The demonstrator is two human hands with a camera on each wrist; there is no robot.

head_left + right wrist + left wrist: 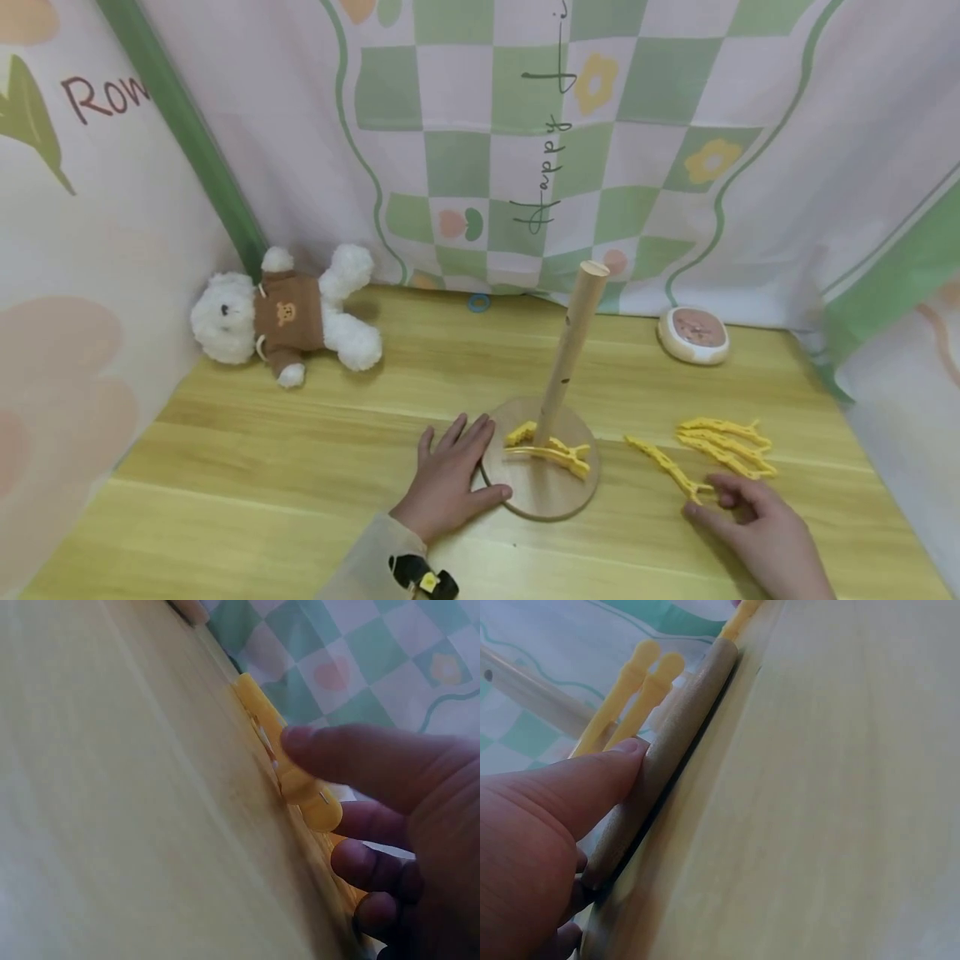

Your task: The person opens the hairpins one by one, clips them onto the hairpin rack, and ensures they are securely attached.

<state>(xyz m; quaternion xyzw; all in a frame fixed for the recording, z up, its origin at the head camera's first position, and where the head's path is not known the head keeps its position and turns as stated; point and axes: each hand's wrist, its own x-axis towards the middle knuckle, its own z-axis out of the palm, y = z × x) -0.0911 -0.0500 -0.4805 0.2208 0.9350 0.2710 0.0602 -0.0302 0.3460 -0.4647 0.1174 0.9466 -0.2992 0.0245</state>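
A wooden stand has a round base (551,500) and an upright dowel (570,358) with small dark holes. My left hand (450,483) rests at the base's left edge, fingers spread, its thumb touching the rim. Yellow hair clips (570,457) lie on the base around the dowel's foot; their handle ends (641,686) show beyond my thumb in the left wrist view. On the table to the right, my right hand (772,529) pinches the handle end of a long yellow hair clip (663,465) between thumb and forefinger. The other fingers curl loosely behind it in the right wrist view.
More yellow hair clips (723,442) lie just beyond my right hand. A white plush toy in a brown top (288,312) lies at the back left. A round white-and-brown device (693,336) and a blue ring (478,302) sit near the curtain (457,158).
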